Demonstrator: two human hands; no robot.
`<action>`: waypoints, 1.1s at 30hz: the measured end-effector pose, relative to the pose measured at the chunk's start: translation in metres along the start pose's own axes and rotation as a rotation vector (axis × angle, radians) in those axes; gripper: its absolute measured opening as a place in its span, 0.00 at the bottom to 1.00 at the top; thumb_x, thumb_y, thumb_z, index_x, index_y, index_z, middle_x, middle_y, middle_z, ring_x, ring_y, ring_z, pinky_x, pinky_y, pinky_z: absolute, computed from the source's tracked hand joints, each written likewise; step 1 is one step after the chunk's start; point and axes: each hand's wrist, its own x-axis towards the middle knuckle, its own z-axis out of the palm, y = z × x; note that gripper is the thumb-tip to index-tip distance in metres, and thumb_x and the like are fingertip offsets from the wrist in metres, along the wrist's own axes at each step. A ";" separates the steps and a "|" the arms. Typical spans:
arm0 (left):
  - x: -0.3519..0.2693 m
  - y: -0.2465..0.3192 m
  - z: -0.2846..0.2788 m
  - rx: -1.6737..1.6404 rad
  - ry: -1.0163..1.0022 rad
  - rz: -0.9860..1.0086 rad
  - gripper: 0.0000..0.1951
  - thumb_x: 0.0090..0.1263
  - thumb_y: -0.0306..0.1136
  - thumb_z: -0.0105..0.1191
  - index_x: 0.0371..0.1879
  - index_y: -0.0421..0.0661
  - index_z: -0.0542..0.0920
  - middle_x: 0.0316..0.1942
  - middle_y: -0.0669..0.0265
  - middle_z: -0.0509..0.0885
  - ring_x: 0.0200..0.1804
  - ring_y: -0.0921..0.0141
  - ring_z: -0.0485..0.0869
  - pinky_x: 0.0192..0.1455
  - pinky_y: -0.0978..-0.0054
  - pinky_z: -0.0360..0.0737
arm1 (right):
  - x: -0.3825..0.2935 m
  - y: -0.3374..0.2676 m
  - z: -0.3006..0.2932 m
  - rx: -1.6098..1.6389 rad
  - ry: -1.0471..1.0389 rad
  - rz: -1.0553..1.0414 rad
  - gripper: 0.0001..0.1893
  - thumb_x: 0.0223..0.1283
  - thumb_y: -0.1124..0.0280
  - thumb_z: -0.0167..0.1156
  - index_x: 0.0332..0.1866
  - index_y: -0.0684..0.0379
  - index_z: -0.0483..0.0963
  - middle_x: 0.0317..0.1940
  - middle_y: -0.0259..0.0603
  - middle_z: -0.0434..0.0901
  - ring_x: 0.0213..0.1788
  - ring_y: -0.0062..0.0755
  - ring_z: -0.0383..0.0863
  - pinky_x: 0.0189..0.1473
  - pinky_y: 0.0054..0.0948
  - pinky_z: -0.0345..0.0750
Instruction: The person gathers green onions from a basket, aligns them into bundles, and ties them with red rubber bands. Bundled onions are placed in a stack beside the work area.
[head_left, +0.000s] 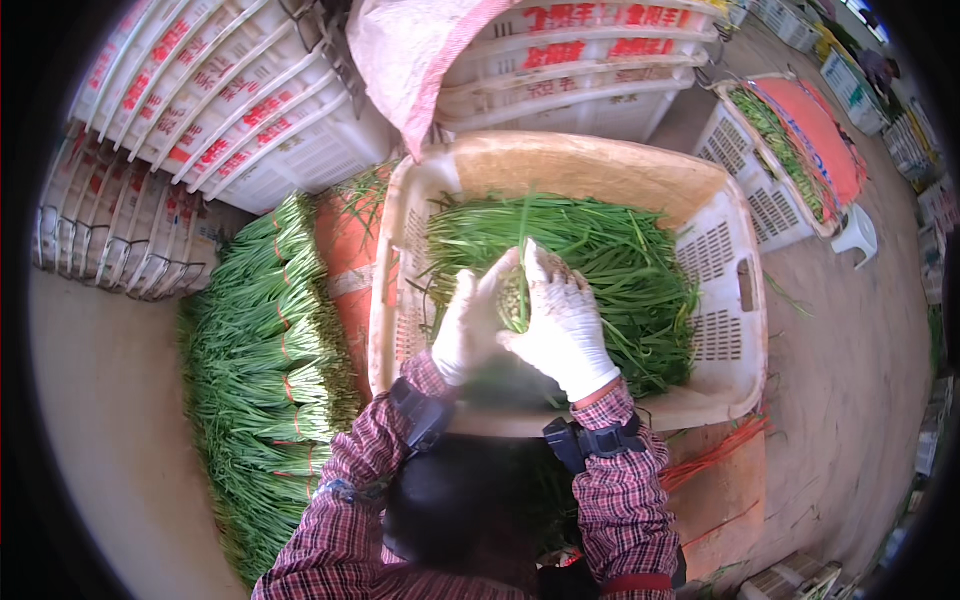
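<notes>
My left hand and my right hand, both in soiled white gloves, cup a bunch of green stalks, probably chives, from its two sides. Its pale cut ends point up at me. One long green blade stands up between my fingers; the rest of the bunch is mostly hidden. Beneath my hands, a white plastic crate holds many loose green stalks with their leaves. Left of the crate lies a long row of tied bundles, each with a red band, cut ends towards the crate.
Stacked white crates rise at the upper left, more crates behind. A pink woven sack hangs over the crate's far left corner. Red ties lie at the near right. A filled crate and white stool stand right.
</notes>
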 end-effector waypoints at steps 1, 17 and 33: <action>0.001 0.001 -0.001 -0.259 -0.017 -0.088 0.51 0.78 0.73 0.41 0.85 0.40 0.54 0.83 0.56 0.63 0.83 0.60 0.61 0.85 0.56 0.57 | -0.002 -0.001 -0.001 -0.009 0.054 -0.015 0.61 0.50 0.49 0.78 0.86 0.56 0.48 0.78 0.55 0.64 0.78 0.54 0.66 0.81 0.54 0.60; -0.001 -0.044 0.023 -0.420 0.068 -0.109 0.35 0.85 0.60 0.44 0.74 0.41 0.72 0.69 0.56 0.81 0.69 0.61 0.79 0.77 0.60 0.71 | -0.011 0.022 -0.020 0.367 0.167 -0.096 0.56 0.45 0.69 0.82 0.84 0.51 0.59 0.67 0.52 0.80 0.64 0.52 0.81 0.69 0.44 0.76; 0.021 -0.086 -0.091 0.192 0.216 -0.187 0.44 0.85 0.65 0.37 0.84 0.39 0.56 0.86 0.51 0.55 0.87 0.57 0.52 0.88 0.55 0.50 | -0.067 0.117 -0.056 0.959 0.651 0.326 0.33 0.61 0.88 0.68 0.74 0.64 0.71 0.54 0.34 0.82 0.50 0.20 0.82 0.55 0.23 0.81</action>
